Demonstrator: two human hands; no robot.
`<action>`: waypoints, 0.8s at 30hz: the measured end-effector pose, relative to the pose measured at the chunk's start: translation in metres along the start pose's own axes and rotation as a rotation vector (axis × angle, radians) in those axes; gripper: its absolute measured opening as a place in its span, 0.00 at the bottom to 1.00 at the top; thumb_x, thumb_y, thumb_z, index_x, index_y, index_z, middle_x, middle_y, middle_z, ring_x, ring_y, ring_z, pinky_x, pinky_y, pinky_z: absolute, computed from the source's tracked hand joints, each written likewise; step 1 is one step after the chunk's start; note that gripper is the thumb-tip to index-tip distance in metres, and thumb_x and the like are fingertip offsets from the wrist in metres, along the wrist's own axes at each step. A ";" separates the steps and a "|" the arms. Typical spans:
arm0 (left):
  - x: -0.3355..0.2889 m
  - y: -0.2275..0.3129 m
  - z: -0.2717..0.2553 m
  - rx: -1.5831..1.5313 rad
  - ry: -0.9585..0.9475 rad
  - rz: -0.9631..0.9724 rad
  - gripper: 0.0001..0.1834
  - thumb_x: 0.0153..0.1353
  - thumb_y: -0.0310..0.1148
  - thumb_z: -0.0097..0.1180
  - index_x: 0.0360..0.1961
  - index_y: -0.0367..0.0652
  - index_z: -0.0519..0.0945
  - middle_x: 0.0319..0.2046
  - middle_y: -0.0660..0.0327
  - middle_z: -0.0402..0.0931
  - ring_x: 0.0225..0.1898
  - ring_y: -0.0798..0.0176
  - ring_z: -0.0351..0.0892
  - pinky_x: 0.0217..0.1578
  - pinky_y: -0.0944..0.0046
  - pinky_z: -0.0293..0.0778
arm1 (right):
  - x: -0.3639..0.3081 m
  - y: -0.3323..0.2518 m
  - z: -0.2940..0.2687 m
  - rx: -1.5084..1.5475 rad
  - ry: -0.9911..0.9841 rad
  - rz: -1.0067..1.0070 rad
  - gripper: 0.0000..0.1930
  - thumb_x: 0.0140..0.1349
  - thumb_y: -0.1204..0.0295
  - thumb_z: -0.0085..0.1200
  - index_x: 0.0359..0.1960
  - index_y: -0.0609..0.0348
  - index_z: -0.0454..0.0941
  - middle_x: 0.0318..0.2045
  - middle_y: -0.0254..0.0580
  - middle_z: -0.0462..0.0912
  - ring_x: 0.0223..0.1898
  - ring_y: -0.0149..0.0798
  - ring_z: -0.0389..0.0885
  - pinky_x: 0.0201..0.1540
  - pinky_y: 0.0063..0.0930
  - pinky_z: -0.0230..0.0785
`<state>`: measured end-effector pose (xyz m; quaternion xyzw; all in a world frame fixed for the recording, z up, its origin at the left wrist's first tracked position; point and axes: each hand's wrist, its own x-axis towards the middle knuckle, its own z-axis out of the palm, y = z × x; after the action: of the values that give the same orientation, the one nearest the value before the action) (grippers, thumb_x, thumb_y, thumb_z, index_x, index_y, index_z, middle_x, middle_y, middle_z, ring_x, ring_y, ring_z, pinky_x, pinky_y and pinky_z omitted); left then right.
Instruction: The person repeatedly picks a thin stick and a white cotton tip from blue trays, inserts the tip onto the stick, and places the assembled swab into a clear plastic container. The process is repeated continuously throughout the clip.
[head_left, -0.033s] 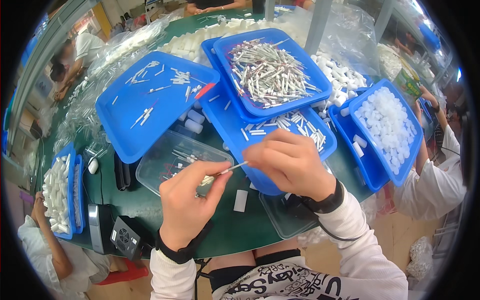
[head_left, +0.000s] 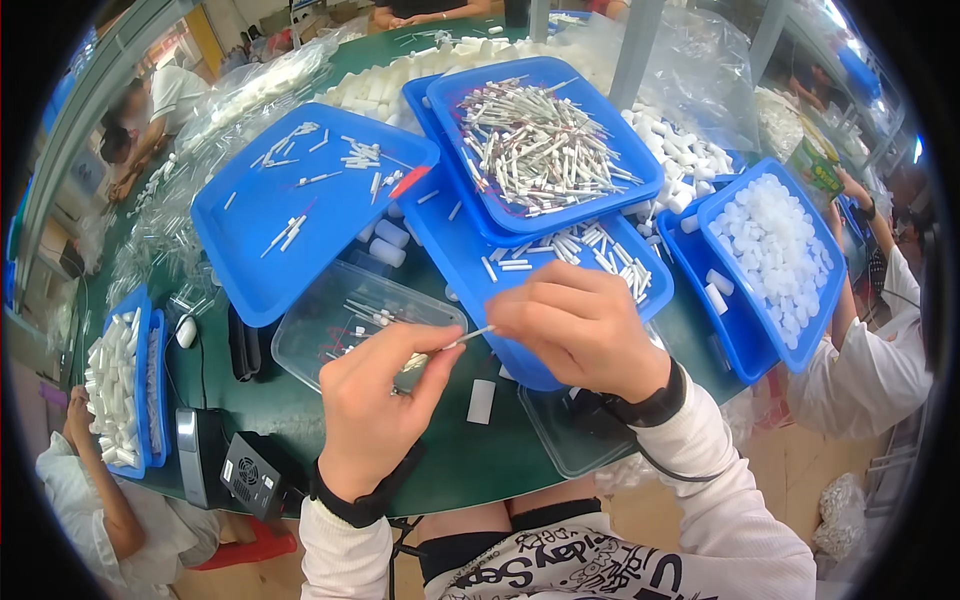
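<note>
My left hand (head_left: 375,400) pinches a thin whitish rod (head_left: 472,336) between thumb and fingertips. The rod's other end is at the closed fingertips of my right hand (head_left: 580,325), so it spans the small gap between both hands. What lies inside the left fingers is mostly hidden. Behind the left hand stands a clear plastic tub (head_left: 290,335) holding several thin white sticks, some with red. Beyond the right hand lies a blue tray (head_left: 440,225) with short white tubes. On top of it, another blue tray (head_left: 648,170) is heaped with white sticks with reddish threads.
A tilted blue tray (head_left: 255,215) with scattered sticks lies at left. At right, a blue tray (head_left: 790,340) holds translucent white pieces. A small white cylinder (head_left: 481,401) and a black boxy device (head_left: 250,475) rest on the green table (head_left: 380,520). Co-workers sit at both sides.
</note>
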<state>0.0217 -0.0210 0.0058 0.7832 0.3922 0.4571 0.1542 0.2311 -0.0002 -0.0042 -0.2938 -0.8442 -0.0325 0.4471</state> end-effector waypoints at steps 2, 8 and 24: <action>0.000 0.000 0.000 -0.006 -0.029 0.039 0.07 0.51 0.20 0.64 0.33 0.38 0.82 0.28 0.58 0.82 0.28 0.60 0.83 0.28 0.67 0.75 | -0.003 0.004 0.007 -0.027 0.032 -0.062 0.11 0.43 0.75 0.63 0.30 0.48 0.80 0.23 0.28 0.78 0.25 0.32 0.77 0.22 0.23 0.70; 0.000 0.002 0.001 0.012 -0.041 0.048 0.07 0.51 0.21 0.65 0.33 0.39 0.81 0.28 0.59 0.82 0.28 0.60 0.83 0.27 0.67 0.75 | -0.001 -0.004 0.003 0.017 0.000 -0.014 0.08 0.46 0.70 0.66 0.28 0.53 0.82 0.23 0.29 0.79 0.27 0.33 0.78 0.23 0.25 0.68; -0.003 0.007 -0.001 -0.111 -0.087 -0.080 0.14 0.51 0.19 0.63 0.39 0.35 0.75 0.29 0.58 0.83 0.32 0.64 0.86 0.33 0.71 0.76 | -0.006 -0.003 0.001 -0.043 0.079 -0.122 0.12 0.41 0.71 0.63 0.32 0.51 0.83 0.24 0.25 0.80 0.24 0.30 0.76 0.21 0.22 0.67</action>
<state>0.0234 -0.0279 0.0086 0.7765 0.3899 0.4370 0.2325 0.2313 -0.0048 -0.0086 -0.2498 -0.8414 -0.0896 0.4708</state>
